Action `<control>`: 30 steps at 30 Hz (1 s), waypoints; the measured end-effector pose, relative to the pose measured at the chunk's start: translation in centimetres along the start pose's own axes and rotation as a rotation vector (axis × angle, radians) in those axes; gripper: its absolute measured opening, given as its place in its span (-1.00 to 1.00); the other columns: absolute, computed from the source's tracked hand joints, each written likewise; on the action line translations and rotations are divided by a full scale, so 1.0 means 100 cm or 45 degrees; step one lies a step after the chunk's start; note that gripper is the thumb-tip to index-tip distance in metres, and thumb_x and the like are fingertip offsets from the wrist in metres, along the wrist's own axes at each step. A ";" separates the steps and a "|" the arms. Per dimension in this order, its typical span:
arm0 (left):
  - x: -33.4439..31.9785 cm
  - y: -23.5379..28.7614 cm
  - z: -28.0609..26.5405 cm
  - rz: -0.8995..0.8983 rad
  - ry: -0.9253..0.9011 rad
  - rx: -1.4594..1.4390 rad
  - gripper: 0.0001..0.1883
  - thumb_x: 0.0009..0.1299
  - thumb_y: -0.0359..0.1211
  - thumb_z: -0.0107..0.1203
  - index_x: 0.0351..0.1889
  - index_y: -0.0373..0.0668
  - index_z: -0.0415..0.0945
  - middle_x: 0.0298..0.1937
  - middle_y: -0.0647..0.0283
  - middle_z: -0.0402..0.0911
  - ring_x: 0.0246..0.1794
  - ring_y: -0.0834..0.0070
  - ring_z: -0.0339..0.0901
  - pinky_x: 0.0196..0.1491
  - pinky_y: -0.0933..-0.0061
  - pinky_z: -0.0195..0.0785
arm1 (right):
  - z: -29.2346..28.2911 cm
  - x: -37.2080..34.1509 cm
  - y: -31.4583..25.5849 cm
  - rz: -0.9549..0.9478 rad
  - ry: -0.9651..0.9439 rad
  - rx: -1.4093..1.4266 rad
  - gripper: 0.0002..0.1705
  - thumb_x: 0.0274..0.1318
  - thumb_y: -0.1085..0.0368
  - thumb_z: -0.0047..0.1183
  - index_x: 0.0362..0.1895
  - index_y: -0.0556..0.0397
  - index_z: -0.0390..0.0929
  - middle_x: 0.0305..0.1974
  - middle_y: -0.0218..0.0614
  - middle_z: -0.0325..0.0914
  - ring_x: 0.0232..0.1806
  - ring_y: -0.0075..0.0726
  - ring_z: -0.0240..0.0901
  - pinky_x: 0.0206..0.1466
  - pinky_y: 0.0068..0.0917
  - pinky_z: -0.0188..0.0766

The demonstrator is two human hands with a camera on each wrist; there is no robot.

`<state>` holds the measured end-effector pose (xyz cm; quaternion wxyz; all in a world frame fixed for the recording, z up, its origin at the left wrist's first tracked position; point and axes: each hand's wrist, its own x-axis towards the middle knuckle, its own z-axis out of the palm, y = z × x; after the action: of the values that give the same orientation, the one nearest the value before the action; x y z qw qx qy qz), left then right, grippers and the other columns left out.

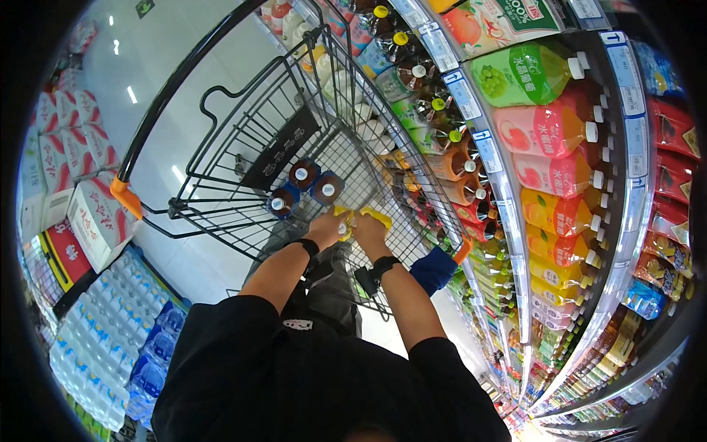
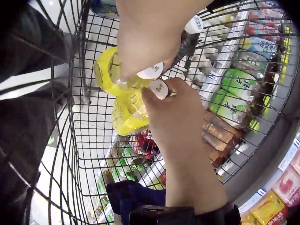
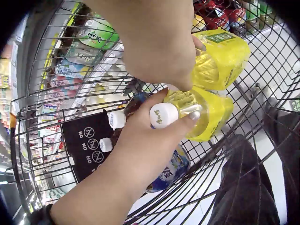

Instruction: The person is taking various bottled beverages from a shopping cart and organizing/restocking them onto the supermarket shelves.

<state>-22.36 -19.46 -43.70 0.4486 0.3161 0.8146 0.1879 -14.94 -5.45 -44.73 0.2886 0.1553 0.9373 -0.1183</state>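
Two yellow-drink bottles with white caps stand side by side over the cart's mesh. Around the neck of one yellow bottle (image 3: pixel 213 115), my left hand (image 1: pixel 326 227) (image 2: pixel 150 35) (image 3: pixel 136 140) curls its fingers. The other yellow bottle (image 2: pixel 129 119) (image 3: pixel 225 56) is gripped near its cap by my right hand (image 1: pixel 370 230) (image 2: pixel 180 112) (image 3: pixel 157 42). Both hands are close together. Whether the bottle bases rest on the cart floor cannot be told. Three dark-drink bottles (image 1: pixel 326 189) with white caps and blue labels stand beside my left hand.
The wire cart (image 1: pixel 243 125) surrounds both hands, with a black sign (image 1: pixel 281 149) (image 3: pixel 86 145) on its side. Blue cloth (image 1: pixel 433 270) (image 2: pixel 129 199) hangs by the right forearm. Drink shelves (image 1: pixel 526 243) line the right; water packs (image 1: pixel 103 331) and boxes (image 1: pixel 99 221) are stacked left.
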 end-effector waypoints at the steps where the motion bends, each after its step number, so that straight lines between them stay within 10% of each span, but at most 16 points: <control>1: -0.002 0.001 -0.002 -0.012 -0.002 0.027 -0.33 0.18 -0.19 0.15 0.28 0.13 0.18 0.19 0.01 0.30 0.02 0.11 0.45 -0.02 0.23 0.39 | 0.001 -0.004 -0.001 -0.024 0.031 0.020 -0.53 -0.16 0.14 0.16 -0.09 -0.06 0.42 -0.42 -0.19 0.54 -0.36 -0.08 0.54 -0.38 -0.19 0.47; 19: -0.018 0.016 -0.009 0.156 0.109 0.082 -0.72 0.08 -0.57 0.03 -0.21 -0.26 0.53 -0.03 0.04 0.34 -0.15 0.06 0.50 -0.12 0.19 0.44 | -0.017 -0.046 0.001 0.126 -0.159 0.477 -0.54 -0.35 0.18 0.27 -0.22 -0.11 0.46 -0.25 -0.25 0.56 -0.16 -0.04 0.49 -0.15 -0.20 0.41; 25: -0.017 -0.010 -0.011 0.162 0.061 0.359 -0.71 0.03 -0.55 0.14 -0.23 -0.27 0.53 -0.04 -0.04 0.45 -0.20 0.09 0.56 -0.19 0.24 0.47 | 0.019 -0.061 0.037 0.079 -0.052 0.745 -0.50 -0.40 0.19 0.31 -0.24 -0.10 0.42 -0.33 -0.19 0.55 -0.22 -0.05 0.51 -0.20 -0.26 0.41; 30: -0.014 0.003 -0.031 0.291 -0.156 0.386 -0.68 0.03 -0.17 0.13 -0.42 -0.26 0.60 -0.44 -0.04 0.59 -0.29 0.09 0.56 -0.25 0.16 0.42 | 0.054 -0.063 0.051 0.167 -0.018 1.160 -0.50 -0.31 0.12 0.31 -0.24 -0.01 0.40 -0.34 -0.23 0.55 -0.26 -0.18 0.52 -0.22 -0.37 0.42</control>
<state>-24.35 -20.31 -41.02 0.4204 0.4815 0.7634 0.0931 -5.45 -3.81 -46.12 0.2041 0.3245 0.7759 -0.5010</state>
